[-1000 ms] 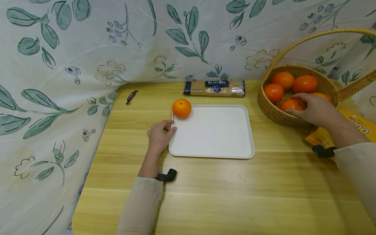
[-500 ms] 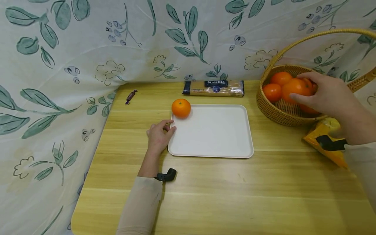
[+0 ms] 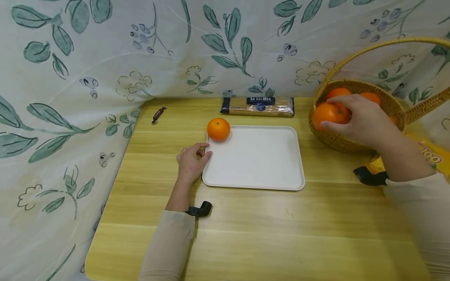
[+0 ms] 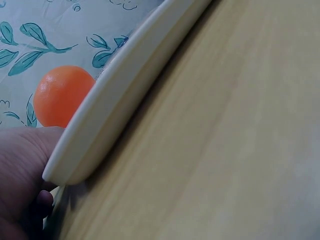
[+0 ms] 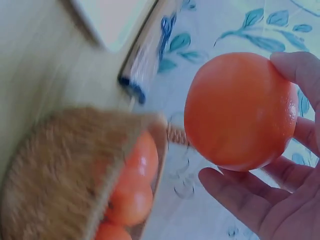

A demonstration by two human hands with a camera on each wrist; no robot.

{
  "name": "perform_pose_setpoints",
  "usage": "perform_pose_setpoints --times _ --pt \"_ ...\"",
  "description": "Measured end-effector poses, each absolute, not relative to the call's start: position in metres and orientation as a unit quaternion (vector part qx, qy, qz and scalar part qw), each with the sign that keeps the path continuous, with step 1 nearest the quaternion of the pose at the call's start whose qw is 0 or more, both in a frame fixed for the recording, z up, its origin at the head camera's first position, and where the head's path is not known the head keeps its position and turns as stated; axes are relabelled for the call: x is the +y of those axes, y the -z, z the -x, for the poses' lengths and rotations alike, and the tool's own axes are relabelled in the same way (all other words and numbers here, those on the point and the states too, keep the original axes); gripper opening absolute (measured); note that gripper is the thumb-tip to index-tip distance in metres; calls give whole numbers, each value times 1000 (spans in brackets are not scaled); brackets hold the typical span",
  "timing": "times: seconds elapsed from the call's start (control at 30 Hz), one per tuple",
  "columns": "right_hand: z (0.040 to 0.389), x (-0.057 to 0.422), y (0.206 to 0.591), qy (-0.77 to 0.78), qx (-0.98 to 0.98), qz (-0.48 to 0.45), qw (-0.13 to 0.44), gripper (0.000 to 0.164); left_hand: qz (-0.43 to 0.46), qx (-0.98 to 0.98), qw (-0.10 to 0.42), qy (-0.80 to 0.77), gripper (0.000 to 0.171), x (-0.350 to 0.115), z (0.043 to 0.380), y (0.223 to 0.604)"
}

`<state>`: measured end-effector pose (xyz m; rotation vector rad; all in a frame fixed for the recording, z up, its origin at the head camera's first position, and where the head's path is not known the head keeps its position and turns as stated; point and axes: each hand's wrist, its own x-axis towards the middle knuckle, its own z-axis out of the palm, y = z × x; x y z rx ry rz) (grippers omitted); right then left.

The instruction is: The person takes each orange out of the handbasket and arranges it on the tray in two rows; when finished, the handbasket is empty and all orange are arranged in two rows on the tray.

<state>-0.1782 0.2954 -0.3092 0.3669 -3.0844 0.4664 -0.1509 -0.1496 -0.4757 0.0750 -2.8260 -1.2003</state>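
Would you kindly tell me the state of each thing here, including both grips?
Held fruit: unpeeled
Right grip: holding that fruit
Tray: flat, face up
Left grip: touching the tray's rim
Tray fruit: unpeeled
Basket: upright, holding more fruits
Spaghetti packet: lying flat, seemingly sealed
Candy: wrapped
Yellow bag: partly hidden, opening unclear

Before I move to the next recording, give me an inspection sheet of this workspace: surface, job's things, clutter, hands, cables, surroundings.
Surface: wooden table; no spill seen.
Job's things: white tray with one orange on its far left corner; wicker basket holding more fruit.
Clutter: candy, spaghetti pack, yellow bag partly hidden by the right arm.
Hands: left hand holds the tray's left rim; right hand grips another fruit near the basket.
Cables: nothing seen.
Surroundings: leaf-print cloth behind and left of the table.
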Motion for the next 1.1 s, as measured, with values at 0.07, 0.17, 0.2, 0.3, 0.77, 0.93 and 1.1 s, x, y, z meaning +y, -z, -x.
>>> perform_pose_setpoints --times 0.07,0.17,0.2,0.3,0.77,0.93,1.1 --pt "177 285 316 -167 -979 -119 -5 75 -25 -919 35 392 30 -150 151 475" --pt "175 268 329 -202 -973 -111 -19 79 -26 -918 34 394 30 -150 150 475" --pt "174 262 334 -216 -970 -106 -24 80 -27 -918 33 395 30 -150 150 474" --pt "170 246 348 -256 -962 -85 -38 84 -29 -917 33 397 29 -150 150 475" --pt "158 182 399 -395 -918 -25 -18 74 -23 -916 38 399 28 -149 151 476" --pt "161 162 409 -430 -903 2 5 77 -21 -915 39 402 27 -149 150 475" --pt "168 143 413 -440 -897 18 26 74 -24 -916 39 398 28 -149 150 475"
